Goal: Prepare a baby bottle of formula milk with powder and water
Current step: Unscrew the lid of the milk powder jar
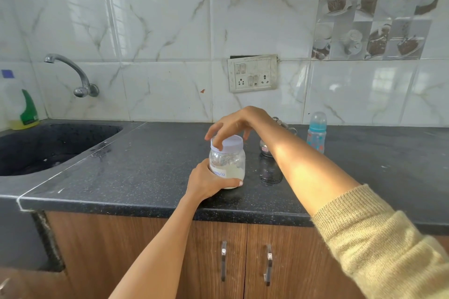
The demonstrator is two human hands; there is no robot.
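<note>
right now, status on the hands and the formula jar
Left hand grips formula jar base. Right hand fingers on lid, still on. Baby bottle capped, clear behind.

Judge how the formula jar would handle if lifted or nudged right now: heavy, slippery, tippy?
The formula jar looks only partly filled with powder, so probably light. Its wide, squat body suggests it resists tipping. The clear smooth wall may be a little slippery, though the left hand wraps its base. The right hand sits over the white lid.
</note>
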